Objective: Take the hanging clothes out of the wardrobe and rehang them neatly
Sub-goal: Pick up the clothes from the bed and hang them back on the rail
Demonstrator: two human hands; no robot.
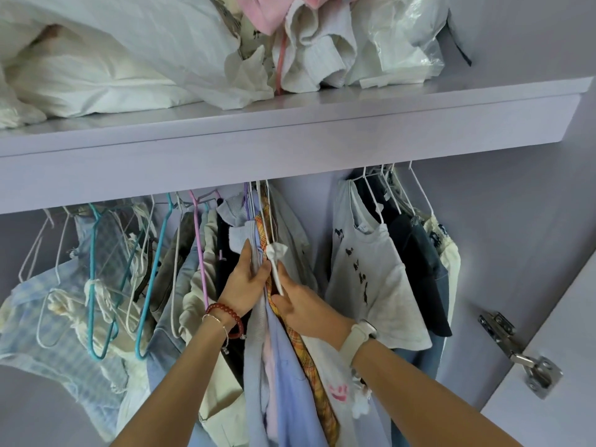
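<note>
Two hands, left [246,282] and right [301,304], pinched on soft pale-blue garment [283,366] folds.

white bedding [96,69] and plastic bag [403,40] on shelf [290,124], door hinge [519,353]

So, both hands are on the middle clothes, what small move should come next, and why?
Probably lift that bunch's hangers off the rail. The left hand grips the blue garment and the right hand holds the plaid one, while their hooks are still hung up.
</note>
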